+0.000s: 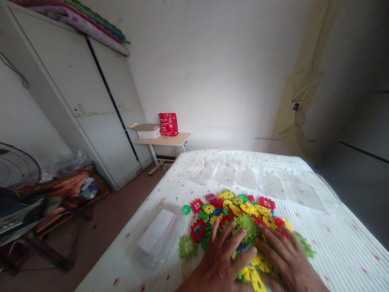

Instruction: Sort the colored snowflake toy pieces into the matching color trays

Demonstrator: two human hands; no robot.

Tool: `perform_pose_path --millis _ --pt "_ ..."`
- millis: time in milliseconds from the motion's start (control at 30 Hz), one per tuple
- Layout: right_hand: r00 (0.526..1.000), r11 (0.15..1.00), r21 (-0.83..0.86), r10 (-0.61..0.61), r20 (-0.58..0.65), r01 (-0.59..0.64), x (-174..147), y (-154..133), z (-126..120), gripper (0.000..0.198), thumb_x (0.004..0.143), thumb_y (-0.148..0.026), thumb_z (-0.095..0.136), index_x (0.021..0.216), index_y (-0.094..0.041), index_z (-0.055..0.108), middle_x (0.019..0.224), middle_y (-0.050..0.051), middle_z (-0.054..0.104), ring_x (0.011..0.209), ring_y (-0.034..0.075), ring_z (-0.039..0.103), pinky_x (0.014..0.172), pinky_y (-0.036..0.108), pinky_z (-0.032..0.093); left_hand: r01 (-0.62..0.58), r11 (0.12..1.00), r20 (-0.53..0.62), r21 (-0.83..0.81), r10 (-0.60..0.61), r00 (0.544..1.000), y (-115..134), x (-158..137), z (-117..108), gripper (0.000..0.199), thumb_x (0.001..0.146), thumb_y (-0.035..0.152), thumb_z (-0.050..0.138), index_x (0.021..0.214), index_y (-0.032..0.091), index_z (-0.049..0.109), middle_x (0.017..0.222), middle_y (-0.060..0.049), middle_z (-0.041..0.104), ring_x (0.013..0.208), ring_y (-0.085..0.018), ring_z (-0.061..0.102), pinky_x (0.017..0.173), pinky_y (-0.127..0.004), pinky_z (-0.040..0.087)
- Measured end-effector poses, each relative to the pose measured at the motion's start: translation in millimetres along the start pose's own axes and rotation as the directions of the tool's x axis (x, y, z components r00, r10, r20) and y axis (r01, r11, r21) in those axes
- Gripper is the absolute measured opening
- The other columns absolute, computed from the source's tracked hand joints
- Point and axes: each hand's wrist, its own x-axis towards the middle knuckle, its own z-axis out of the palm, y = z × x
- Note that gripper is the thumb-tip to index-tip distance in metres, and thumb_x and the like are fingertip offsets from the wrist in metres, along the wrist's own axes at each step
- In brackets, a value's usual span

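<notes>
A heap of plastic interlocking toy pieces (226,202) lies on the white, red-dotted bed cover. Yellow and green pieces are flower-shaped discs; red and lime ones are notched square frames. My left hand (223,255) rests on the near left of the heap, fingers spread. On the near right side lies my right hand (288,259), palm down with fingers stretched out. Between the two sits a lime green notched piece (246,227). Pieces under both palms are hidden. A lime square frame (187,247) is just left of my left hand.
Left of the heap is a clear plastic bag with a white paper block (158,232). Clear plastic bags (240,174) lie flat across the bed behind it. A small table (165,140) with a red bag (168,124) stands by the wall, near a cabinet (73,85). A fan (18,168) is at left.
</notes>
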Motion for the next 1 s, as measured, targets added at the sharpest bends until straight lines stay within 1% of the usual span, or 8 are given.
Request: perform_pose_path --millis 100,200,333,400,500,600,733,1000 --pt "1.000 1.000 0.007 -0.003 -0.023 0.003 -3.0 -1.4 -6.0 0.057 0.076 -0.055 0.053 0.123 -0.022 0.054 0.132 0.011 0.050 0.119 0.028 0.046 0.108 0.047 0.013 0.006 0.997 -0.047 0.079 -0.002 0.999 1.1 -11.2 -13.2 0.062 0.081 0.049 0.052 0.136 0.029 0.031 0.146 -0.007 0.031 0.131 -0.029 0.030 0.107 -0.059 0.014" --pt "0.999 1.000 0.029 -0.006 -0.047 0.007 -7.0 -1.6 -12.1 0.061 0.075 -0.057 0.053 0.124 -0.020 0.053 0.132 0.012 0.050 0.118 0.029 0.047 0.108 0.046 0.016 0.167 0.978 -0.111 0.129 -0.153 0.982 -11.4 -44.6 -37.2 0.067 0.078 0.048 0.055 0.136 0.023 0.031 0.145 -0.012 0.031 0.129 -0.030 0.034 0.106 -0.054 0.023" --pt "0.998 1.000 0.023 -0.005 -0.060 0.007 -6.9 -1.8 -15.5 0.062 0.074 -0.056 0.055 0.124 -0.020 0.052 0.131 0.011 0.051 0.117 0.028 0.048 0.108 0.045 0.016 0.537 0.790 -0.207 0.294 -0.496 0.843 -39.2 -109.5 -68.1 0.072 0.071 0.046 0.060 0.135 0.026 0.035 0.139 -0.011 0.040 0.127 -0.033 0.034 0.105 -0.054 0.022" --pt "0.998 1.000 0.013 -0.013 -0.061 0.013 -3.7 -3.1 -16.0 0.060 0.074 -0.055 0.055 0.123 -0.020 0.054 0.130 0.011 0.052 0.117 0.028 0.049 0.109 0.044 0.015 0.600 0.717 -0.139 0.355 -0.594 0.792 -47.7 -136.7 -75.0 0.076 0.067 0.047 0.061 0.135 0.029 0.035 0.140 -0.010 0.039 0.128 -0.036 0.032 0.102 -0.058 0.022" --pt "0.998 1.000 0.005 -0.025 -0.064 0.025 0.6 -5.8 -16.8 0.056 0.074 -0.053 0.057 0.120 -0.020 0.056 0.129 0.010 0.053 0.116 0.026 0.049 0.110 0.042 0.012 0.569 0.718 -0.009 0.402 -0.618 0.786 -51.9 -158.6 -71.7 0.068 0.068 0.040 0.060 0.132 0.036 0.039 0.141 -0.005 0.038 0.128 -0.035 0.032 0.098 -0.057 0.027" --pt "0.997 0.999 -0.005 -0.035 -0.070 0.034 1.3 -6.8 -18.2 0.055 0.074 -0.052 0.057 0.118 -0.019 0.058 0.128 0.010 0.054 0.115 0.025 0.050 0.110 0.040 0.013 0.579 0.701 0.009 0.417 -0.640 0.768 -54.7 -160.7 -59.3 0.059 0.075 0.034 0.053 0.132 0.035 0.040 0.138 -0.006 0.043 0.126 -0.032 0.036 0.097 -0.057 0.028" --pt "0.997 0.999 -0.022 -0.025 -0.076 0.024 0.6 -5.6 -19.6 0.054 0.075 -0.054 0.057 0.117 -0.019 0.058 0.127 0.009 0.055 0.115 0.026 0.050 0.108 0.039 0.020 0.594 0.696 -0.007 0.405 -0.647 0.763 -65.3 -151.5 -46.2 0.051 0.081 0.029 0.045 0.132 0.032 0.041 0.135 -0.008 0.047 0.123 -0.030 0.040 0.099 -0.061 0.020" --pt "0.997 0.998 0.066 0.014 -0.079 -0.009 2.7 -6.0 -16.9 0.055 0.076 -0.053 0.057 0.121 -0.023 0.055 0.128 0.006 0.055 0.114 0.024 0.052 0.102 0.035 0.034 0.640 0.692 0.015 0.335 -0.683 0.731 -97.1 -130.2 -40.8 0.048 0.082 0.024 0.043 0.130 0.029 0.043 0.136 -0.010 0.045 0.123 -0.030 0.039 0.099 -0.062 0.020"
